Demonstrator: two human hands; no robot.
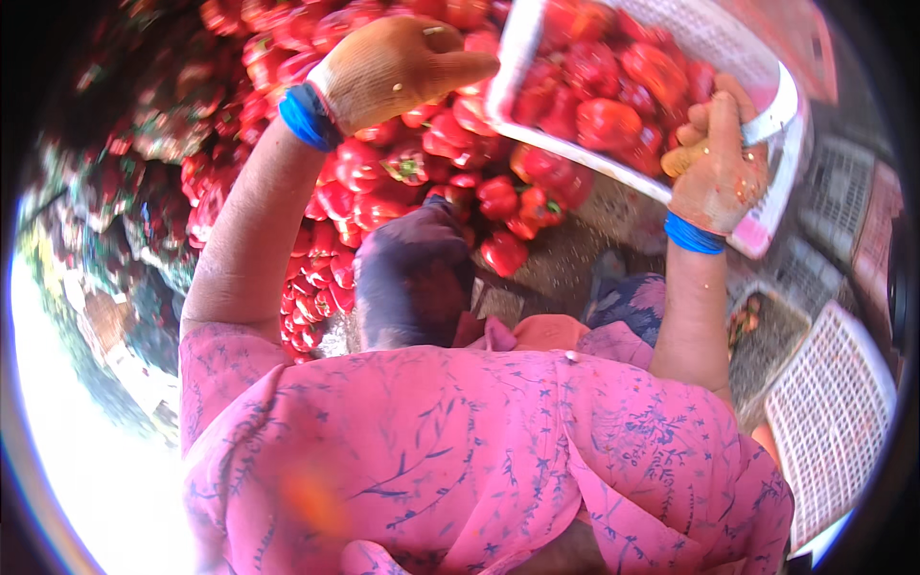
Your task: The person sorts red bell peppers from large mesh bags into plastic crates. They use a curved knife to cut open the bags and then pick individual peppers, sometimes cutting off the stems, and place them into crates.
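Observation:
My left hand (402, 72), in an orange-stained glove with a blue band at the wrist, hovers over a heap of red bell peppers (359, 168). Its thumb stretches toward the crate, and a gap shows between thumb and fingers; no pepper shows in it. A white plastic crate (585, 158), tilted and holding many red peppers (609, 123), is at the upper right. Over its right side is my right hand (719, 168), gloved and blue-banded too. Its fingers are curled. A whitish strip lies beside them, and I cannot make out what they grip.
A dark-covered knee (417, 273) rises beside the heap. White lattice crates (834, 412) stand to the right, with grey and pinkish ones (843, 196) above them. A reddish crate (795, 43) is behind the full one. Dark, blurred piles fill the left.

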